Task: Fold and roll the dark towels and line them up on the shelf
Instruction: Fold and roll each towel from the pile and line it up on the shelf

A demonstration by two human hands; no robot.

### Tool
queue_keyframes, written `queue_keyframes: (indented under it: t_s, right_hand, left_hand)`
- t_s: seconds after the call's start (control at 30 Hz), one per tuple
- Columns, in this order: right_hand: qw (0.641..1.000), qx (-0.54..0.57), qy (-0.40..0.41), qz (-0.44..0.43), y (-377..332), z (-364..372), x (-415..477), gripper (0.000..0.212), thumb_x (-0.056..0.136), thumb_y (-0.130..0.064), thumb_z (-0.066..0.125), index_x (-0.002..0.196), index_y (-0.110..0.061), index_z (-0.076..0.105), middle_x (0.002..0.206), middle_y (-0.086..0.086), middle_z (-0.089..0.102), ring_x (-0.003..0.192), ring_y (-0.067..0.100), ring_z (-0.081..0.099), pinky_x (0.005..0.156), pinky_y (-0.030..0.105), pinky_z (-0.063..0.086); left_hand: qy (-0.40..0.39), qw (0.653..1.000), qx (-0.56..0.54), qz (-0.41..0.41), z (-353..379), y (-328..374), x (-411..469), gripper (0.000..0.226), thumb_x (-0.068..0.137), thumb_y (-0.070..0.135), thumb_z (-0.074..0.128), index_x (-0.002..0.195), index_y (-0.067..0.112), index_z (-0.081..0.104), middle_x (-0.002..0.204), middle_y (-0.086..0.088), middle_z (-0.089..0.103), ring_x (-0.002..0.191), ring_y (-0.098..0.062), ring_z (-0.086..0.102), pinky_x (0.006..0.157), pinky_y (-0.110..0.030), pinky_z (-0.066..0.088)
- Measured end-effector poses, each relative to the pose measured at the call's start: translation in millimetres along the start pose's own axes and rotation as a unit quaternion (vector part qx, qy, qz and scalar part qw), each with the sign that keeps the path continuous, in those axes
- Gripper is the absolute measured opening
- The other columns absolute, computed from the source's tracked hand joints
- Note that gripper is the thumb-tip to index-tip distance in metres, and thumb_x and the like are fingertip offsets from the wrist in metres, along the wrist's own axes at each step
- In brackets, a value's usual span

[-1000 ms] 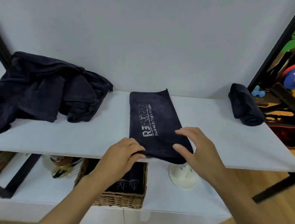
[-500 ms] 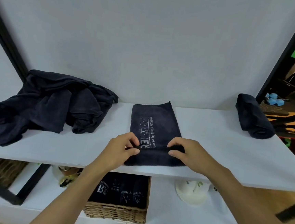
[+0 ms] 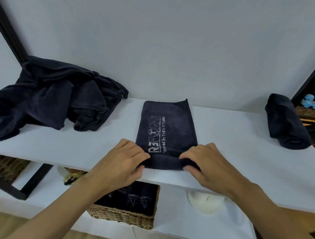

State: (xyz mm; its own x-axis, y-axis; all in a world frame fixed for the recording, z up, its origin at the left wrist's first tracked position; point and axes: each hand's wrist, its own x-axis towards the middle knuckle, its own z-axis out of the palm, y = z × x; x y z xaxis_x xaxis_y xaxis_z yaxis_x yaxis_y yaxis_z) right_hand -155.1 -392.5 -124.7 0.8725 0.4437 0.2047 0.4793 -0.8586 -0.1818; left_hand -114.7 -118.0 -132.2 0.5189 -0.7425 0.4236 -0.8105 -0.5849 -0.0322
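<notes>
A dark folded towel [image 3: 167, 128] with white lettering lies lengthwise in the middle of the white shelf [image 3: 236, 145]. Its near end is turned over into a short roll. My left hand [image 3: 122, 164] grips the roll's left end, fingers curled over it. My right hand [image 3: 206, 165] grips the right end the same way. A finished rolled towel [image 3: 286, 123] lies at the shelf's far right. A heap of loose dark towels [image 3: 48, 98] covers the shelf's left part.
Below the shelf, a wicker basket [image 3: 123, 215] holds more dark rolled towels. A white dish-like object [image 3: 204, 201] and a gold item [image 3: 71, 176] sit on the lower shelf. Black frame bars run at the left and right edges.
Both hands took hold of the towel's near end and turned it over away from me, forming the start of a roll. The camera view shifted down and closer.
</notes>
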Motion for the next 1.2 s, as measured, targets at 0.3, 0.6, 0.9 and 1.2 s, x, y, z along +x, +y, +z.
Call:
queue_keyframes:
  t_s: [0.3,0.6,0.9,1.2]
  right_hand:
    - [0.956,0.227,0.022,0.183,10.3,-1.2,29.1,0.012,0.094,-0.022,0.061,0.096,-0.034,0.062,0.104,-0.015,0.059,0.097,0.004,0.057,0.088,0.029,0.040]
    - [0.998,-0.019,0.029,0.052,13.9,10.1,12.2,0.032,0.090,-0.036,0.065,0.120,-0.025,0.062,0.117,-0.012,0.061,0.107,0.012,0.052,0.092,0.027,0.028]
    - [0.938,0.270,-0.118,0.182,15.0,-21.2,34.1,0.011,0.098,-0.027,0.055,0.095,-0.030,0.065,0.086,-0.006,0.066,0.078,0.014,0.063,0.069,0.023,0.048]
    - [0.981,0.082,0.141,0.103,10.6,10.1,27.8,0.011,0.092,-0.028,0.064,0.099,-0.028,0.071,0.101,-0.017,0.058,0.092,0.003,0.049,0.082,0.027,0.035]
  left_hand:
    - [-0.154,0.861,-0.393,-0.283,-12.8,-39.4,45.7,0.027,0.089,0.006,0.061,0.088,0.031,0.067,0.081,0.004,0.069,0.064,-0.008,0.060,0.057,-0.024,0.049]
    - [-0.057,0.994,-0.069,-0.055,3.6,-30.1,23.4,0.039,0.073,0.032,0.081,0.108,0.017,0.071,0.105,0.005,0.065,0.091,-0.018,0.060,0.080,-0.032,0.049]
    - [-0.127,0.922,-0.299,-0.209,-3.9,-42.5,32.4,0.030,0.077,0.046,0.054,0.088,0.024,0.070,0.086,0.011,0.060,0.082,-0.004,0.054,0.072,-0.024,0.046]
    - [-0.025,0.943,-0.270,-0.194,10.5,-54.3,38.3,0.015,0.092,0.025,0.064,0.092,0.038,0.058,0.091,0.017,0.059,0.076,0.003,0.055,0.065,-0.012,0.039]
